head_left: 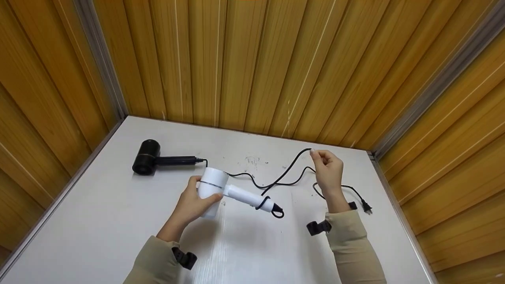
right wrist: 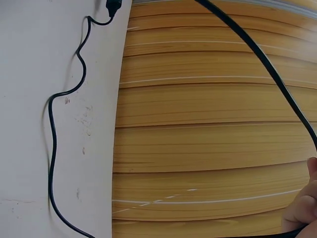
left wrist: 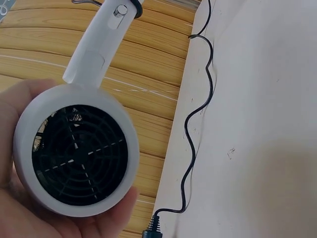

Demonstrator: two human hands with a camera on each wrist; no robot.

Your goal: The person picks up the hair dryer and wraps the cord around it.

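Observation:
My left hand [head_left: 193,207] grips a white hair dryer [head_left: 213,177] round its barrel, above the table. In the left wrist view the dryer's round dark grille [left wrist: 79,153] faces the camera. Its handle [head_left: 246,196] points right, with a loop of black cord wound about it near the end. Off to the right, my right hand [head_left: 329,169] pinches a raised length of black power cord [right wrist: 267,64] between thumb and fingers. That cord runs from the pinch down toward the dryer's handle.
A black hair dryer [head_left: 147,157] lies at the back left of the white table [head_left: 98,221]. Its wavy cord [right wrist: 52,144] runs rightward across the tabletop. A two-pin plug [head_left: 367,207] lies at the right. Wood-patterned panels [head_left: 252,67] enclose the table's back and sides.

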